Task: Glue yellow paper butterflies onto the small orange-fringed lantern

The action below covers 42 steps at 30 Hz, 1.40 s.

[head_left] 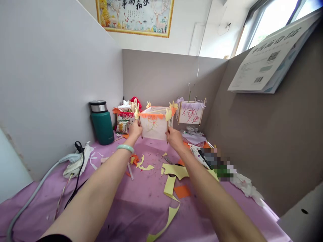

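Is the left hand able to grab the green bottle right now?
Probably not: the left hand holds the orange-fringed box. Once free, maybe, since nothing seems to block the green bottle.

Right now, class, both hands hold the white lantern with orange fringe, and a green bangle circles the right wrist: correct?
Not quite: the head view shows the green bangle circling the left wrist, not the right. The left hand and right hand do hold the white lantern with orange fringe.

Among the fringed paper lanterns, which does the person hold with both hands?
The middle lantern, with orange fringe: left hand and right hand grip its corner sticks. The purple-fringed lantern, on the right, is touched by neither.
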Each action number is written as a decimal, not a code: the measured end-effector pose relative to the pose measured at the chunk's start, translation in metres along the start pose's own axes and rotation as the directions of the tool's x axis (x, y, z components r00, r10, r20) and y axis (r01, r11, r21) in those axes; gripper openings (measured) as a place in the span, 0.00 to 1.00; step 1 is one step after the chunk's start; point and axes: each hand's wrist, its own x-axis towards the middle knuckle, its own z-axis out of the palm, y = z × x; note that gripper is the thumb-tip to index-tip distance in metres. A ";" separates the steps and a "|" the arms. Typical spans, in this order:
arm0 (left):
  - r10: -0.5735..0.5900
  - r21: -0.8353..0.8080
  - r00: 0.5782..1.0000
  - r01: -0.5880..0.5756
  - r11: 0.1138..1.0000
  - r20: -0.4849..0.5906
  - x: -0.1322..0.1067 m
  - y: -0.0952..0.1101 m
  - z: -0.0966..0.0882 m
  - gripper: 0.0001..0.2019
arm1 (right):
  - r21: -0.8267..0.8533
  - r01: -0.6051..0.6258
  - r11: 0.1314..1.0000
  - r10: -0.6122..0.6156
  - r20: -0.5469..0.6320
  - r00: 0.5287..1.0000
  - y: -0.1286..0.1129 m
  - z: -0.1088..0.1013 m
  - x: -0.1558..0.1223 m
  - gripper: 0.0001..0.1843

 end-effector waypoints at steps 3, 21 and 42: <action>0.072 0.026 0.995 -0.070 0.997 -0.072 0.028 0.018 -0.004 0.12 | 0.014 0.005 1.000 -0.004 -0.067 0.998 0.003 -0.010 0.035 0.11; 0.028 0.206 0.992 -0.003 0.979 -0.122 0.086 -0.012 0.057 0.23 | 0.169 0.046 0.985 -0.044 -0.013 0.999 0.022 0.078 0.108 0.10; -0.007 0.260 0.992 -0.026 0.965 0.124 0.074 -0.053 0.086 0.12 | 0.162 -0.159 0.974 0.125 0.201 0.972 0.035 0.136 0.083 0.10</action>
